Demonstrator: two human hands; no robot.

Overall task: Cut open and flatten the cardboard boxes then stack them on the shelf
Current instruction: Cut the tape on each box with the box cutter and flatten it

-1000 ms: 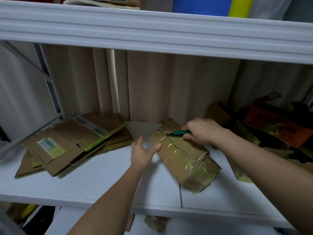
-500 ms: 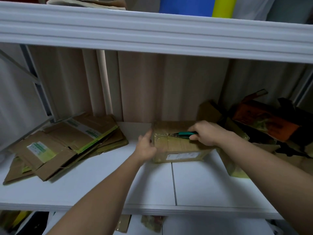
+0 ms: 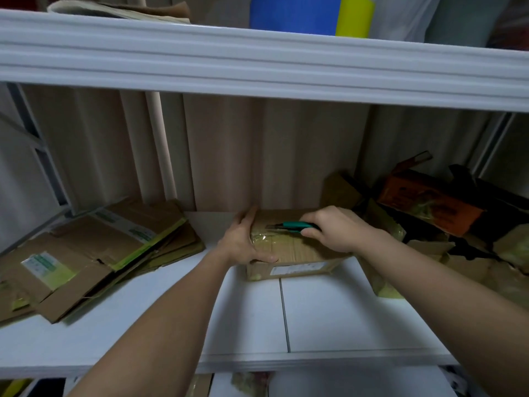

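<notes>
A taped brown cardboard box (image 3: 294,250) lies flat on the white shelf (image 3: 329,319), with a white label on its front side. My left hand (image 3: 243,242) grips the box's left end, thumb along the front edge. My right hand (image 3: 335,229) holds a green utility knife (image 3: 294,225) whose blade tip rests on the taped top of the box, pointing left. A pile of flattened cardboard boxes (image 3: 94,253) with green-and-white labels lies at the left of the same shelf.
Crumpled cardboard and an orange box (image 3: 429,204) crowd the shelf's right side. The upper shelf beam (image 3: 257,64) runs across above, with blue and yellow rolls (image 3: 312,15) on top. Upright cardboard sheets (image 3: 229,150) line the back.
The box, tilted with one end toward me a second ago, now lies square on the shelf. My left hand has closed around its left end. The knife tip has settled on the taped top.
</notes>
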